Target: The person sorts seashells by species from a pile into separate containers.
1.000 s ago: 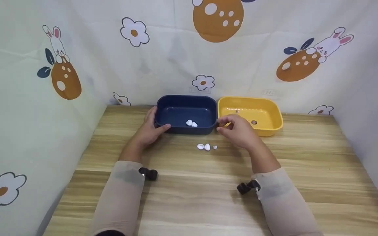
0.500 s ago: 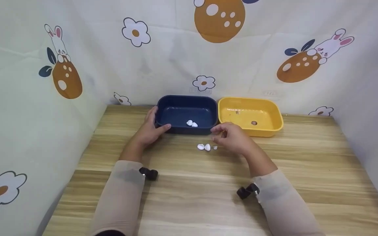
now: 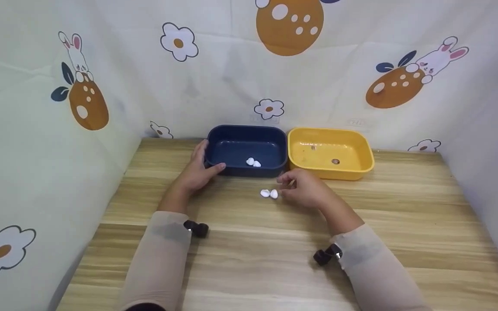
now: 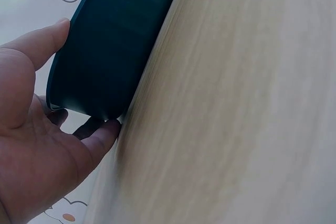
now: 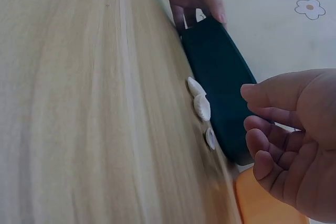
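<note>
My left hand (image 3: 196,169) holds the left end of a dark blue plastic tub (image 3: 244,172), thumb on its front rim and fingers along its end wall. Inside lie two small white shells (image 3: 253,162). Just in front of the tub, two more white shells, one (image 3: 265,193) beside another (image 3: 274,194), rest on the table. A smaller greyish shell (image 5: 210,138) lies past them in the right wrist view; in the head view my right hand hides it. My right hand (image 3: 305,188) hovers close by, its fingers loosely bent, thumb and fingertips apart, with nothing seen between them.
A yellow plastic tub (image 3: 344,174) stands against the blue one's right side, with small brownish things (image 3: 335,161) on its floor. Both tubs stand at the back of the wood-grain table (image 3: 249,259), before a printed cloth backdrop (image 3: 214,86).
My right hand has come from the front rim of the yellow tub down and left toward the table, covering the small greyish shell in the head view. The left hand has stayed put.
</note>
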Demonstrator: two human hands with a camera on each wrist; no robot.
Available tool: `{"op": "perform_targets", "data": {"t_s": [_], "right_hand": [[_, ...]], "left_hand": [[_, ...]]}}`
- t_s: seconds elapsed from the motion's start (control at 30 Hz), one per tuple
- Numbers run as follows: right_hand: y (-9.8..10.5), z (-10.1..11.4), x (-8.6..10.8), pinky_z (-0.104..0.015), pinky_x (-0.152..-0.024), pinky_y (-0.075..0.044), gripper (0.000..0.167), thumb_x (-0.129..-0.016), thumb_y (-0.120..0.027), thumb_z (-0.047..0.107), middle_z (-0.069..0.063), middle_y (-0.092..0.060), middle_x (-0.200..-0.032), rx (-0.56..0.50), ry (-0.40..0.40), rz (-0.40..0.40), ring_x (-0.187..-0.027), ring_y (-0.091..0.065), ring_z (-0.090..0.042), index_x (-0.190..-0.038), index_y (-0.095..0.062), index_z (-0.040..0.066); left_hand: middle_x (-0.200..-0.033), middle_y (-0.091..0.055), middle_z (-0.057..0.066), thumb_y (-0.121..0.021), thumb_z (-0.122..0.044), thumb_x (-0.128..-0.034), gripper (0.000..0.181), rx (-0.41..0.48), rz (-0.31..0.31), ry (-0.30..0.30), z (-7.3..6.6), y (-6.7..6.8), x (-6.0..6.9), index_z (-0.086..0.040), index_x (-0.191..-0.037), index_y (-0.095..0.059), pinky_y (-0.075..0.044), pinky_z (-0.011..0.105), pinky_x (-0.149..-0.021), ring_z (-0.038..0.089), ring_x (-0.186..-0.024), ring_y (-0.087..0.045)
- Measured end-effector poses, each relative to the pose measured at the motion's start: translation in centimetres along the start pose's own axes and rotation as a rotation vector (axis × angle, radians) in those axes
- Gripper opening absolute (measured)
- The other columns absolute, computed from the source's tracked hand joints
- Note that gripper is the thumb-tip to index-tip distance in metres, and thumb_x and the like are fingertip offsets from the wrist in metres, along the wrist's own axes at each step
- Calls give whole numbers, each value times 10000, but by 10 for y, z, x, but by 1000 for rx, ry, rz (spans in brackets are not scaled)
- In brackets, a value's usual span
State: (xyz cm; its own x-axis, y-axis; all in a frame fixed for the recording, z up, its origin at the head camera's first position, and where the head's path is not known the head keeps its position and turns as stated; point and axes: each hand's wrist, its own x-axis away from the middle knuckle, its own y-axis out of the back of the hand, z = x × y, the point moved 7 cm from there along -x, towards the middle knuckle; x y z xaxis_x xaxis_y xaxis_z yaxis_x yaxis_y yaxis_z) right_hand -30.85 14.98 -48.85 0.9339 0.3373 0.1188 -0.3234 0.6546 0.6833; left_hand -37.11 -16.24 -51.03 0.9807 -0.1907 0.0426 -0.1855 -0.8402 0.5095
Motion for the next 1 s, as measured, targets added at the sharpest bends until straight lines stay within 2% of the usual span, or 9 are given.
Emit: {"op": "perform_targets", "data": {"t_s": [0.27, 0.4, 0.6, 0.77, 1.0], "right_hand": [[-5, -11, -2, -398, -946, -586, 216, -896, -805, 104, -37, -782, -1054, 18, -5, 19, -989, -688, -188, -1112, -801, 99], [-8, -15, -4, -407, -964, -594, 219, -890, -810, 89, -36, -792, -1041, 38, 23, 45, -984, -694, -168, -1108, -803, 96], [-11, -19, -6, -352, -901, -588, 233, -852, -811, 49, -31, -791, -994, 80, 53, 51, -925, -678, -134, -1082, -811, 88], [-12, -21, -6, -321, -880, -568, 214, -863, -799, 44, -32, -787, -981, 94, 53, 50, -915, -664, -135, -1070, -816, 97], [-10, -19, -4, -346, -887, -565, 177, -880, -806, 50, -25, -776, -961, 97, 44, 56, -913, -656, -140, -1043, -823, 116]], "left_hand": [[-1828, 15, 61, -757, -468, -980, 1075, 17, 15, 11, 1, -1, 0, -191, -1740, -49, -77, 534, -1385, 313, -1700, -28], [-1827, 10, 64, -758, -476, -977, 1080, 15, 10, 6, 0, -1, 0, -175, -1739, -54, -83, 538, -1383, 318, -1699, -37], [-1828, 9, 65, -756, -448, -984, 1070, 19, 8, 7, 2, -1, -2, -185, -1740, -46, -82, 537, -1383, 320, -1698, -41], [-1827, -1, 63, -765, -459, -974, 1074, 24, 2, 10, 2, -1, -2, -186, -1740, -62, -87, 523, -1385, 317, -1697, -53], [-1828, -4, 65, -756, -409, -992, 1044, 30, -3, 12, 1, -2, -1, -189, -1740, -63, -75, 534, -1384, 325, -1697, -46]]}}
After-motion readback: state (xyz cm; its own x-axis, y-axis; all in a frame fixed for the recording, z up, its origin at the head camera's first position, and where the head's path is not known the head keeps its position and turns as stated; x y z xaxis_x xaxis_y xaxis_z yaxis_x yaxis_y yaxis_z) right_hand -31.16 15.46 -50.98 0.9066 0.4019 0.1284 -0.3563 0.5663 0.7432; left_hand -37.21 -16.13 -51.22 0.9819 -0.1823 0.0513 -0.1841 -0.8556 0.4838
